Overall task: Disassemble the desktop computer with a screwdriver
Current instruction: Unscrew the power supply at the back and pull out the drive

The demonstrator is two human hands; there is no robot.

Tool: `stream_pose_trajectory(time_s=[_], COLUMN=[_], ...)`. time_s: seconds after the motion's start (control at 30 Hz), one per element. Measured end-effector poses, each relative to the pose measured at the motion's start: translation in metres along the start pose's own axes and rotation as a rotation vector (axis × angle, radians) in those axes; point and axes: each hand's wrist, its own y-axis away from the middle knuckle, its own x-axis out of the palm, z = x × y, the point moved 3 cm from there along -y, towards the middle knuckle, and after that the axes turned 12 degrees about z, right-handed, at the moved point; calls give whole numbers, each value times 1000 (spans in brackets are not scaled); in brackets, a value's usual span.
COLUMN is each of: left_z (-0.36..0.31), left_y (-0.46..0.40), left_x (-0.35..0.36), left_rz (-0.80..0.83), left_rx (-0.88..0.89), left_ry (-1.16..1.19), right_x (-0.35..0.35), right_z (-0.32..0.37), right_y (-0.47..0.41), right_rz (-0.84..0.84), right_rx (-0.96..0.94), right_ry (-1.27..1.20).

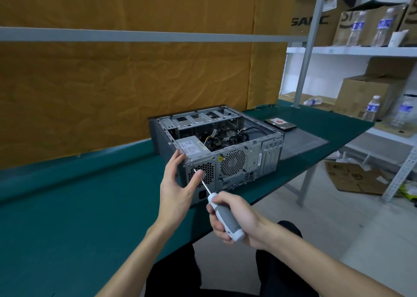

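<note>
1. Fingers (222,206) of right hand (234,220) curled tight round grey-and-white handle of screwdriver (225,217); thumb laid along grip.
2. Left hand (178,184) spread loosely, fingertips over top rear corner of desktop computer (216,147), thumb pressed flat on rear panel just beside the shaft. Nothing pinched.
3. Computer lying on its side on green table (67,206), side panel off, rear facing the wearer; placed at about 12 o'clock from the hands. Power supply (191,149) sits in the near-left corner of the chassis.
4. Shaft runs from handle toward 11 o'clock; tip set at a screw (191,164) on the upper-left rim of the perforated supply grille. Appears seated in the screw head, though too small to confirm.
5. Step in hand, as judged: backing out a power-supply mounting screw.
6. To do well: keep shaft square to the rear panel and in line with the screw; press inward before turning to avoid cam-out; turn counter-clockwise; keep thumb clear of the tip but close enough to catch the screw.
7. Risk noted: shaft currently angled up from below, so bit may ride out of the slots unless the wrist is raised.
8. Pose: both forearms bare, extended from 6 o'clock; right wrist slightly cocked, left wrist straight with palm facing right.
9. Removed drive (280,123) lying flat on table at 2 o'clock from chassis.
</note>
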Motion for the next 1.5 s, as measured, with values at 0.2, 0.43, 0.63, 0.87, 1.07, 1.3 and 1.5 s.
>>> stream_pose_trajectory(time_s=[0.2, 0.43, 0.63, 0.87, 1.07, 1.3, 1.5], left_z=[-3, -19, 13, 24, 19, 8, -9], left_y=[7, -16, -50, -65, -79, -30, -30], left_x=[7, -17, -7, -9, -12, -6, 0], left_rz=[-139, -149, 236, 206, 253, 32, 219], left_rx=[-363, 96, 229, 147, 86, -504, -620], left_ry=[158, -240, -374, -386, -329, 293, 677], right_x=[11, 11, 7, 10, 14, 14, 19], right_z=[8, 17, 22, 34, 45, 40, 45], right_y=[-5, -4, -4, -16, -32, -33, -35], right_rz=[103, 93, 65, 21, -30, -87, -199], right_rx=[31, 30, 54, 63, 56, 85, 92], right_ry=[-302, -351, -292, -274, -251, -111, 34])
